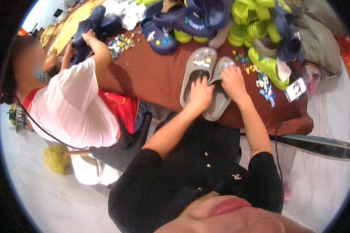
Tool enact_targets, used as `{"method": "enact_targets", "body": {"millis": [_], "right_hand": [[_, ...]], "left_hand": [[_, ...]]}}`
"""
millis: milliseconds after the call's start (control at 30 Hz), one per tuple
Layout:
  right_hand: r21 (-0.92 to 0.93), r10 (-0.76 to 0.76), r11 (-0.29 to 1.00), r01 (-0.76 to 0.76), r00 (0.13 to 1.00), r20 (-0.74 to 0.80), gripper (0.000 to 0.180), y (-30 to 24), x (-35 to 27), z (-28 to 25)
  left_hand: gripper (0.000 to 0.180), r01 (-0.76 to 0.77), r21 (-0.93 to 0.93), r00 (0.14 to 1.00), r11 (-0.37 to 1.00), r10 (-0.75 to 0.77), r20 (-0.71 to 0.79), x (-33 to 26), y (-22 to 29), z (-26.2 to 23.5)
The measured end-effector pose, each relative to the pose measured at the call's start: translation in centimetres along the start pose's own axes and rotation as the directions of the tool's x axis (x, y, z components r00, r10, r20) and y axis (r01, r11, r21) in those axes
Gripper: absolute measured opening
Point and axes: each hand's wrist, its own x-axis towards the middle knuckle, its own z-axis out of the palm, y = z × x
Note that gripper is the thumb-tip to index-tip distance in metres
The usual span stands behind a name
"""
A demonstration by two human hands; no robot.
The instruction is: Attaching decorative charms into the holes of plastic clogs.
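Observation:
Two grey clogs lie side by side on the brown-covered table, toes pointing away from me. On the toe of the left grey clog sit several colourful shoe charms. My left hand rests at the openings where the two clogs meet, its fingers bent over the inner rims. Over the toe of the right grey clog my right hand has its fingers curled down beside some pale charms; what its fingertips pinch is hidden. Loose charms in white, blue and yellow lie to the right of that hand.
Navy clogs and lime green clogs are heaped at the back. A single lime clog and a phone lie at the right. On the left, a co-worker handles a navy clog near a charm pile.

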Motion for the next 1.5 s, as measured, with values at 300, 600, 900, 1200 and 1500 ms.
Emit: {"method": "enact_targets", "body": {"millis": [300,600,900,1200,1500], "right_hand": [[0.014,0.002,1.000,-0.003,0.999,0.049,0.008,-0.5,-0.8,-1.0],[0.309,0.353,0.897,-0.317,0.933,-0.068,0.027,-3.2,-2.0,-3.3],[0.512,0.865,0.472,-0.718,0.489,-0.111,0.013,1.5,-12.8,-2.1],[0.438,0.927,0.360,-0.824,0.368,-0.070,0.014,3.0,-16.5,-1.4],[0.243,0.662,0.745,-0.622,0.735,-0.148,0.016,9.5,-8.5,3.1]], "left_hand": [[0.025,-0.005,-0.001,1.000,1.000,0.005,0.000,-0.4,0.9,-0.9],[0.028,0.017,-0.032,0.999,0.999,-0.015,0.048,-0.4,0.6,-1.2],[0.029,-0.041,0.048,0.997,0.998,0.044,-0.059,-0.1,0.9,-0.6],[0.032,-0.028,0.017,1.000,0.999,0.028,0.004,-0.2,0.5,-1.1],[0.030,-0.052,0.060,0.998,0.997,0.053,-0.017,-0.1,0.4,-0.8]]}}
